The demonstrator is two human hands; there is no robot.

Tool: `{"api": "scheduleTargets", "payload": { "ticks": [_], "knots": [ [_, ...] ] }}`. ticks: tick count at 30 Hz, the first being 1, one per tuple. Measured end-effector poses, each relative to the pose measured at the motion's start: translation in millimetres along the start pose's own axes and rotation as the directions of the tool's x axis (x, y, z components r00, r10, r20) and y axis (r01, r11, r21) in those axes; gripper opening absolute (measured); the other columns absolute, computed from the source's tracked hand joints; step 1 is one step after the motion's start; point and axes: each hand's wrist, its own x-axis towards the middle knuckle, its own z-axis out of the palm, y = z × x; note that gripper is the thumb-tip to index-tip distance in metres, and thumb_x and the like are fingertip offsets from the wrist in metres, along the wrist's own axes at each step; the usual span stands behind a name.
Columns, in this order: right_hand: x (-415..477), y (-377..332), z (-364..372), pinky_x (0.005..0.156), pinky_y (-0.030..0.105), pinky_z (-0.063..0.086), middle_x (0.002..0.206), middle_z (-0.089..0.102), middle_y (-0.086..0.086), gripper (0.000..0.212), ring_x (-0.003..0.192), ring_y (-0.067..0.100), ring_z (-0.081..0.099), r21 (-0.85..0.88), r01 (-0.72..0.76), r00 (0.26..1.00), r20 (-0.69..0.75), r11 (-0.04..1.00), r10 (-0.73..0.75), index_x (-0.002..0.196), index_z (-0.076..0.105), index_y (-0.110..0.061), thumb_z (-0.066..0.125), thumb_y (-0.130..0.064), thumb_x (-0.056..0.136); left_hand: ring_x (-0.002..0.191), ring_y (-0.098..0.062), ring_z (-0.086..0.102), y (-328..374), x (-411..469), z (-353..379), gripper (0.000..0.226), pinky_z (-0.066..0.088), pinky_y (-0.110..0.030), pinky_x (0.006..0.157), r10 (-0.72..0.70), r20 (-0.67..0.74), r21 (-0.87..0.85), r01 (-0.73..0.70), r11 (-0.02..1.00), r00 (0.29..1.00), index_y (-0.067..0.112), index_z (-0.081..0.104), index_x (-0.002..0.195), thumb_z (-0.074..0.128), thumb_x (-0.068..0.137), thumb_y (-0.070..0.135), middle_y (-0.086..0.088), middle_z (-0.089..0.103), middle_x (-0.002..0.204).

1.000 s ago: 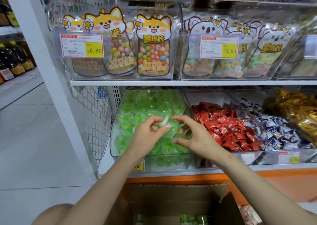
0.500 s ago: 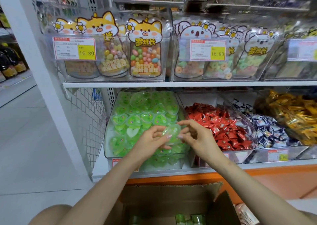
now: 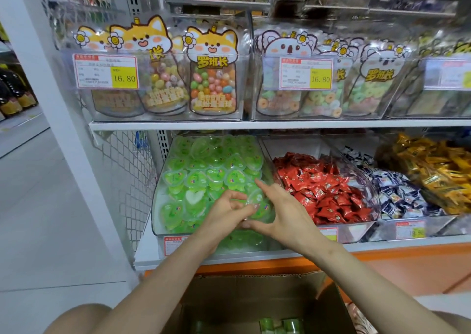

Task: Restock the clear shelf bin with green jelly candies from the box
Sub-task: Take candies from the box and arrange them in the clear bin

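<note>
Over clear bin [image 3: 157, 214]: left hand [image 3: 224, 215], right hand [image 3: 284, 214] both pinch one green jelly candy [image 3: 260, 204], fingers curled.

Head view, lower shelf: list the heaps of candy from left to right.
green jelly candies → red wrapped candies → blue-and-white wrapped candies → gold wrapped candies
</note>
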Motion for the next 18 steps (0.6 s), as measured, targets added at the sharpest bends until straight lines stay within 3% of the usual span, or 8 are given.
{"api": "scheduleTargets", "payload": {
  "ticks": [3, 6, 9, 12, 14, 16, 18],
  "knots": [
    [2.0, -1.2, -0.3, 0.088, 0.018, 0.036, 0.107, 0.043, -0.005, 0.096, 0.106, 0.012, 0.046, 0.051, 0.026, 1.0, -0.016, 0.998, -0.025, 0.149, 0.021, -0.02, 0.068, -0.049, 0.071, 0.061, -0.006, 0.059, 3.1, 0.4, 1.7, 0.028, 0.051, -0.014, 0.06, 0.026, 0.006, -0.011, -0.026, 1.0, 1.0, 0.011, 0.05, 0.112, 0.061, 0.088, 0.019, -0.001, 0.061, 0.082],
    [4.8, 2.0, 0.0, 0.088, 0.008, 0.032, 0.111, 0.047, -0.007, 0.083, 0.106, 0.006, 0.045, 0.205, 0.025, 0.997, -0.081, 0.979, -0.008, 0.143, 0.034, -0.019, 0.075, -0.031, 0.072, 0.064, -0.005, 0.057, 3.9, 2.8, 1.1, 0.03, 0.047, -0.013, 0.062, 0.054, -0.037, 0.039, -0.052, 0.998, 0.998, 0.012, 0.05, 0.116, 0.059, 0.09, 0.022, 0.004, 0.06, 0.074],
    [7.0, 4.0, -1.8, 0.086, 0.001, 0.031, 0.113, 0.05, -0.002, 0.064, 0.104, 0.005, 0.047, 0.229, 0.065, 0.989, -0.147, 0.971, -0.032, 0.128, 0.051, -0.014, 0.079, -0.02, 0.071, 0.063, -0.004, 0.058, 6.2, 3.9, 1.4, 0.032, 0.048, -0.012, 0.063, 0.057, -0.051, 0.022, -0.056, 0.998, 0.997, 0.009, 0.049, 0.119, 0.058, 0.091, 0.022, 0.004, 0.063, 0.074],
    [12.8, 9.2, -7.8, 0.085, 0.002, 0.033, 0.112, 0.053, -0.002, 0.061, 0.103, 0.006, 0.049, 0.223, 0.067, 0.99, -0.133, 0.973, -0.037, 0.127, 0.054, -0.014, 0.079, -0.017, 0.072, 0.071, -0.005, 0.062, 8.8, 5.1, -0.4, 0.036, 0.051, -0.017, 0.067, 0.085, -0.041, 0.078, -0.082, 0.994, 0.996, 0.01, 0.05, 0.119, 0.057, 0.09, 0.03, 0.004, 0.065, 0.082],
    [20.4, 17.9, -16.2, 0.088, 0.004, 0.035, 0.115, 0.053, -0.006, 0.064, 0.106, 0.004, 0.05, 0.235, 0.038, 0.991, -0.135, 0.971, -0.006, 0.129, 0.051, -0.016, 0.079, -0.017, 0.071, 0.077, -0.009, 0.064, 10.0, 8.4, -6.4, 0.039, 0.05, -0.02, 0.07, 0.217, -0.099, 0.272, -0.184, 0.945, 0.971, 0.009, 0.052, 0.119, 0.057, 0.089, 0.034, 0.004, 0.066, 0.089],
    [30.2, 29.8, -23.7, 0.092, 0.009, 0.035, 0.118, 0.052, -0.01, 0.067, 0.11, 0.005, 0.049, 0.202, 0.026, 0.989, -0.148, 0.979, 0.004, 0.129, 0.05, -0.018, 0.08, -0.017, 0.07, 0.075, -0.006, 0.06, 12.1, 10.1, -15.7, 0.029, 0.041, -0.008, 0.067, 0.404, -0.154, 0.528, -0.271, 0.805, 0.902, 0.015, 0.054, 0.112, 0.06, 0.088, 0.032, 0.01, 0.063, 0.091],
    [40.9, 39.9, -26.9, 0.092, 0.013, 0.032, 0.116, 0.053, -0.011, 0.067, 0.11, 0.009, 0.046, 0.134, 0.014, 0.99, -0.138, 0.991, 0.005, 0.128, 0.051, -0.02, 0.081, -0.02, 0.068, 0.078, -0.006, 0.055, 13.5, 11.6, -26.0, 0.026, 0.04, -0.012, 0.071, 0.527, -0.154, 0.662, -0.309, 0.683, 0.836, 0.018, 0.057, 0.11, 0.062, 0.087, 0.028, 0.011, 0.063, 0.096]
  ]
}}
